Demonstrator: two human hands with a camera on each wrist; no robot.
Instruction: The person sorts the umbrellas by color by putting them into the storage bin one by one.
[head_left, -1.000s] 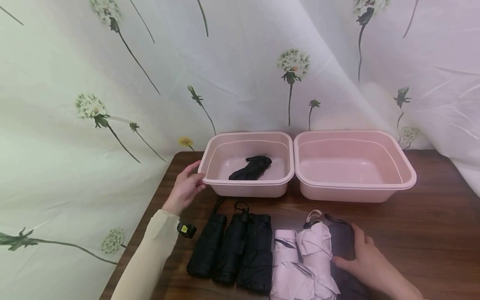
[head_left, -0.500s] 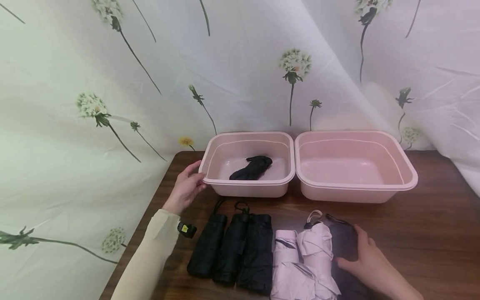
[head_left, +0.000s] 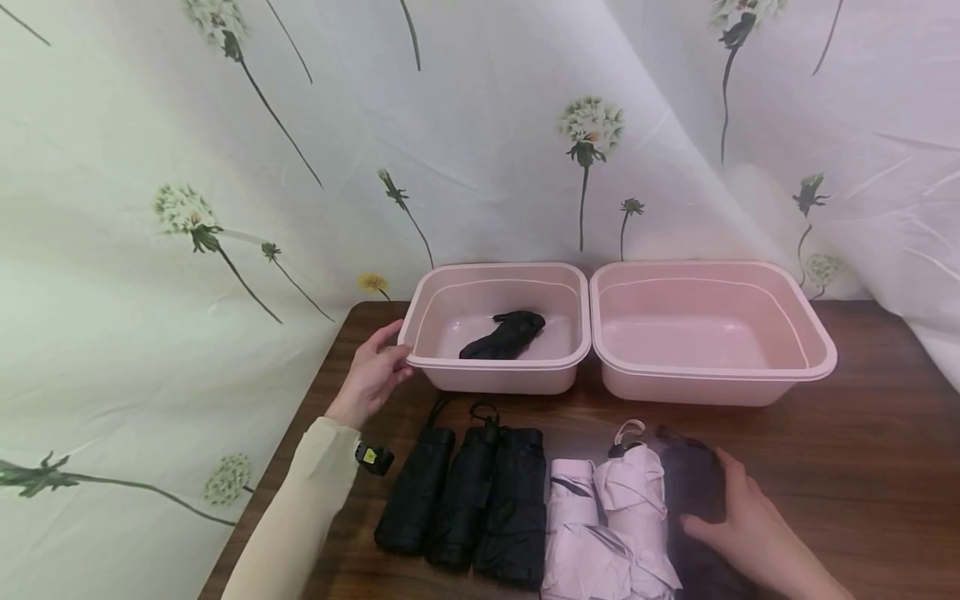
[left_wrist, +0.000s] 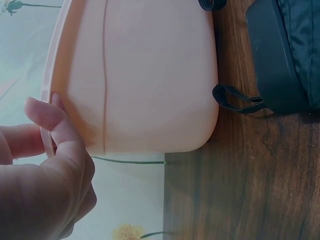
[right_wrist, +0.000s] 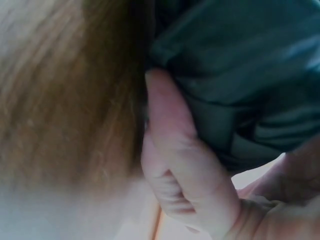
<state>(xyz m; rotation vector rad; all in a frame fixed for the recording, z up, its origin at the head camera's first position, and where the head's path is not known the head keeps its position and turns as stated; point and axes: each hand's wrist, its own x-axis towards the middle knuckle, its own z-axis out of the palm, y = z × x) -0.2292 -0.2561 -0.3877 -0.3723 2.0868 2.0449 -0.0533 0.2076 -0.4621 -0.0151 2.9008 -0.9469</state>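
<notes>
A pale cloth [head_left: 480, 179] hangs behind the bench [head_left: 885, 442] and down along its left side, greenish at the left and lilac toward the right, where creases and a broad slanting fold show. It is printed with white dandelion heads [head_left: 591, 125] on thin green stems [head_left: 582, 208], plus one small yellow flower [head_left: 372, 282] near the bench's rounded back-left corner. The bench is dark brown with visible wood grain.

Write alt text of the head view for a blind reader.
A person's right hand grips a dark folded umbrella, last in a row with pale umbrellas and black umbrellas on a wooden table. The left hand holds the rim of a pink basin with a black bundle inside; a second pink basin stands beside it, before a flower-print cloth.
</notes>
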